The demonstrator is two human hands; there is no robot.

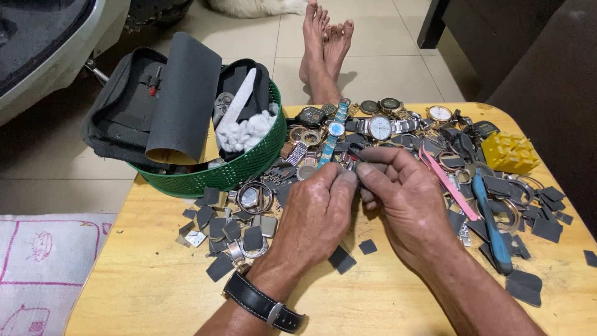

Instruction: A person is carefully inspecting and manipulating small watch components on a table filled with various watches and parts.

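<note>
My left hand [317,208] and my right hand [404,196] meet over the middle of a low wooden table [149,280]. Together their fingertips pinch a small metal watch part [350,163], mostly hidden by the fingers. A black strap watch sits on my left wrist [261,302]. Behind the hands lies a heap of wristwatches [373,124]. Several small dark grey sandpaper squares [224,230] and bare watch cases [250,198] are scattered to the left of my left hand.
A green round basket [236,171] at the back left holds a rolled dark sheet, a black pouch and white cotton. A yellow block [510,151], a pink tool [449,184] and a blue-handled tool [492,224] lie right. Bare feet [324,43] rest beyond the table.
</note>
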